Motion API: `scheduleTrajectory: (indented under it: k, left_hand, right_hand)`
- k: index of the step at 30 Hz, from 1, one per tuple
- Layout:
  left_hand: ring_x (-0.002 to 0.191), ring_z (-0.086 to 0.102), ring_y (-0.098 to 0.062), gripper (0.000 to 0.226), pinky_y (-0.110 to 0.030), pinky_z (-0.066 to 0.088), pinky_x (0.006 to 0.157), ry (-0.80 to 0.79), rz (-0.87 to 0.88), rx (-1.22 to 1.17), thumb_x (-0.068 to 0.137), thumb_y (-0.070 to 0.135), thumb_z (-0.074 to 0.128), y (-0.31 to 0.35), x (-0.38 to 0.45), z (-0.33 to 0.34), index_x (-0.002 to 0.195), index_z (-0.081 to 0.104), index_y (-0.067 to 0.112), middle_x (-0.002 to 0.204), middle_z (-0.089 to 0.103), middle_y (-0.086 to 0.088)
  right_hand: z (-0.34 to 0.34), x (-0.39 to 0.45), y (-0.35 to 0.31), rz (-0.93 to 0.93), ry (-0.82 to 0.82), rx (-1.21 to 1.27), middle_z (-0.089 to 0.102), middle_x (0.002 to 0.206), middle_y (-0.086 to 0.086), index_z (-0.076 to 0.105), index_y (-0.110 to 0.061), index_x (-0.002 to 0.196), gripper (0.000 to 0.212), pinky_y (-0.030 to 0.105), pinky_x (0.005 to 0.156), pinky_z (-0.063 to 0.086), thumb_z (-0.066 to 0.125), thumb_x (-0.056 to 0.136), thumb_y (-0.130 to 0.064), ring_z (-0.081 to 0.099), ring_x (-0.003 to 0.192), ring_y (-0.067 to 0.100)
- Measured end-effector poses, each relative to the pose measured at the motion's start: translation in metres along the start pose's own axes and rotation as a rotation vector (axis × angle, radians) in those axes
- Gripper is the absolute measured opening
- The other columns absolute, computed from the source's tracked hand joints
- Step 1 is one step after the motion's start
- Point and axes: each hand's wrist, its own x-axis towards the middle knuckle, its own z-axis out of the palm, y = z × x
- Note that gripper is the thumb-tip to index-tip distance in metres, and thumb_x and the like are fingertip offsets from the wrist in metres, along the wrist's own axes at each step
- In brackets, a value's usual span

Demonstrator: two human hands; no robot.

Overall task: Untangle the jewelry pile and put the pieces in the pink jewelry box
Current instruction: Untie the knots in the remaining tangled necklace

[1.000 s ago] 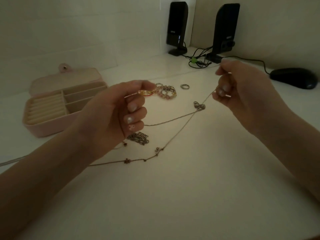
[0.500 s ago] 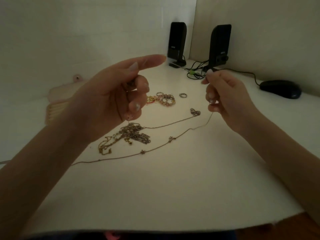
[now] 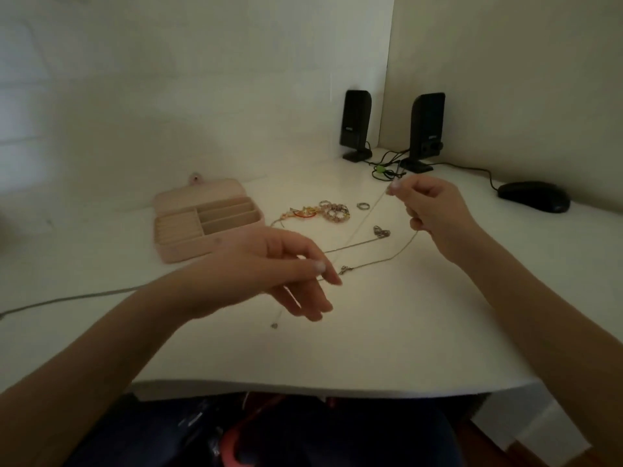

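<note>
The pink jewelry box [image 3: 175, 246] lies open at the left of the white table [image 3: 387, 332]. My right hand [image 3: 435, 217] is raised and pinches a thin chain [image 3: 365, 219]. That chain slants down to a small pendant [image 3: 274, 325] on the table. A second chain [image 3: 381, 262] trails from under my right hand toward my left fingertips. My left hand [image 3: 286, 271] hovers low with fingers loosely straight, covering the tangled pile. Whether it touches a chain I cannot tell. Beaded bracelets [image 3: 335, 211], an orange piece [image 3: 303, 212], a ring [image 3: 363, 206] and a small clasp piece [image 3: 381, 231] lie behind.
Two black speakers [image 3: 355, 124] [image 3: 426, 129] stand at the back with tangled cables [image 3: 384, 170]. A black mouse [image 3: 534, 196] sits at the far right. A grey cable [image 3: 67, 298] crosses the table's left side. The table's front edge [image 3: 303, 387] runs above my lap.
My left hand has dropped from a raised, curled pose to low over the pile, fingers now straightened. The view has tilted back, showing the box and table edge. My right hand keeps the chain.
</note>
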Motion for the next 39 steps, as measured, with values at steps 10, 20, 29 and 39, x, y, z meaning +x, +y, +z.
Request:
scheduleTrajectory:
  k: [10,20,29,39]
  left_hand:
    - [0.095,0.063,0.006,0.018,-0.012,0.048,0.084,0.012,0.045,0.312,0.083,0.038,0.063,-0.015,-0.003,0.029,0.093,0.074,0.029,0.101,0.071,0.018]
    - [0.106,0.063,-0.013,0.039,-0.034,0.051,0.095,0.254,0.003,-0.133,0.088,0.009,0.063,-0.019,0.084,0.026,0.124,0.048,0.015,0.118,0.064,-0.002]
    - [0.061,0.050,-0.008,0.024,-0.018,0.040,0.051,0.187,-0.020,-0.463,0.087,-0.005,0.056,-0.037,0.101,0.016,0.107,0.054,0.008,0.068,0.062,0.003]
    - [0.052,0.046,0.000,0.025,-0.010,0.037,0.051,0.279,0.101,-0.108,0.097,0.022,0.049,-0.039,0.101,0.008,0.082,0.068,0.018,0.060,0.063,0.008]
  right_hand:
    - [0.007,-0.011,0.006,0.002,-0.212,0.008,0.039,0.056,-0.005,0.068,-0.013,0.085,0.012,0.019,0.046,0.028,0.061,0.089,-0.023,0.031,0.051,0.007]
    - [0.014,-0.018,-0.004,-0.061,-0.452,0.071,0.057,0.064,-0.011,0.069,-0.017,0.106,0.030,0.019,0.049,0.028,0.055,0.083,-0.031,0.035,0.056,0.007]
    - [0.028,-0.011,0.006,-0.184,-0.408,-0.031,0.055,0.085,-0.005,0.074,-0.021,0.087,0.015,0.016,0.070,0.046,0.062,0.082,-0.028,0.052,0.085,0.007]
    - [0.032,-0.011,0.008,-0.090,-0.355,0.105,0.059,0.078,0.009,0.071,-0.007,0.103,0.032,0.030,0.070,0.043,0.054,0.086,-0.028,0.050,0.071,0.020]
